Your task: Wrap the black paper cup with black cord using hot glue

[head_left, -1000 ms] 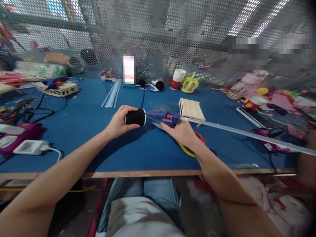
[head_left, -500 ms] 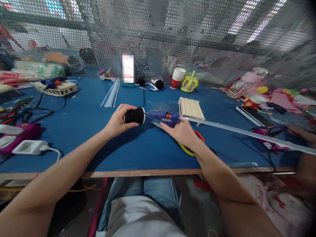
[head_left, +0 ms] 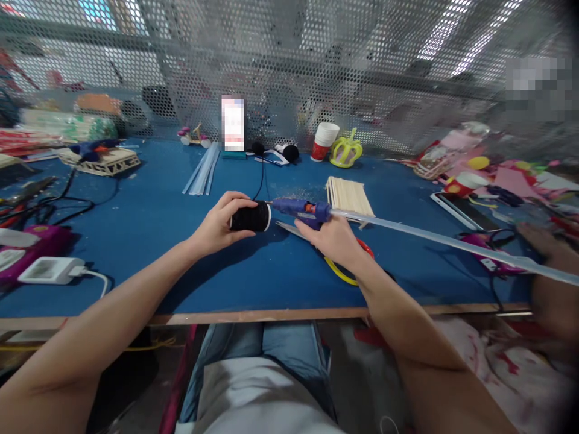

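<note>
My left hand is closed around a black-wrapped cup with a white rim, lying sideways and facing right. It may instead be a spool; its inside is hidden. A black strand runs up from it toward the back. My right hand grips a blue hot glue gun, its nozzle pointing left at the rim's upper edge. A long clear glue stick sticks out of the gun's rear to the right. Beneath my right hand lie scissors with yellow and red handles, partly covered.
A popsicle-stick panel lies behind my right hand. Loose glue sticks, a lit phone, stacked paper cups and a yellow-green basket stand farther back. Purple power strips flank me. Another person's arm reaches in at right.
The black-wrapped object has shifted slightly right and down and turned a little in my left hand. The glue gun's nozzle now sits nearer the rim's top edge.
</note>
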A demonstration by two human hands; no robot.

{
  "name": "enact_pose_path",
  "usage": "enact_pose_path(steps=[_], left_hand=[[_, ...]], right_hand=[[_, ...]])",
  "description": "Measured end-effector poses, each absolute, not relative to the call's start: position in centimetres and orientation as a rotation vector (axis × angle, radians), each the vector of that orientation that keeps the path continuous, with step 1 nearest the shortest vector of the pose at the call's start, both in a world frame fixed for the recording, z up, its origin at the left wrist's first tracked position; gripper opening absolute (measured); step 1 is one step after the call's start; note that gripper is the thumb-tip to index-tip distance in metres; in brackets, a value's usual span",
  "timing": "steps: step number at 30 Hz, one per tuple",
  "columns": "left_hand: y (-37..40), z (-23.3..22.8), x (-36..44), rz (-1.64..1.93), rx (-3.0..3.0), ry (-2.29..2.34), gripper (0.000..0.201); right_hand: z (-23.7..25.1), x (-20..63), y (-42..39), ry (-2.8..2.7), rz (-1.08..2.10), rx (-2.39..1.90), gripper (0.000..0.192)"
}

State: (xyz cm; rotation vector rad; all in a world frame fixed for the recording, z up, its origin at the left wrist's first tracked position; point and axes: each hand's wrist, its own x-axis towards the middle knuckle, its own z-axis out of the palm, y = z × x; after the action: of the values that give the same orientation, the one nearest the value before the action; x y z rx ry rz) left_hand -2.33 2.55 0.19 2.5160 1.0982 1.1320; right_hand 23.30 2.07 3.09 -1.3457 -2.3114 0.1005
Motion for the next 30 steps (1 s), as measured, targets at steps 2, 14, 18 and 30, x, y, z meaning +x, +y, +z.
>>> enact_pose_path(steps=[2, 14, 18, 30], left_hand=[[2.71, 0.09, -2.38, 1.163, 2.482, 1.116, 0.049], [3.10, -0.10, -2.47, 1.199, 2.314, 1.224, 0.052], [3.07, -0.11, -2.42, 1.190, 2.163, 1.345, 0.054], [3.23, 0.00, -2.34, 1.202, 2.026, 1.387, 0.054]], right_hand=[[3.29, 23.36, 1.90, -2.332, 0.114, -1.332, 0.031], [3.52, 23.33, 1.68, -2.370, 0.142, -1.379, 0.035], [3.77, 23.17, 1.43, -2.358, 0.213, -1.373, 0.034], [3.28, 22.81, 1.21, -2.366, 0.152, -1.371, 0.027]])
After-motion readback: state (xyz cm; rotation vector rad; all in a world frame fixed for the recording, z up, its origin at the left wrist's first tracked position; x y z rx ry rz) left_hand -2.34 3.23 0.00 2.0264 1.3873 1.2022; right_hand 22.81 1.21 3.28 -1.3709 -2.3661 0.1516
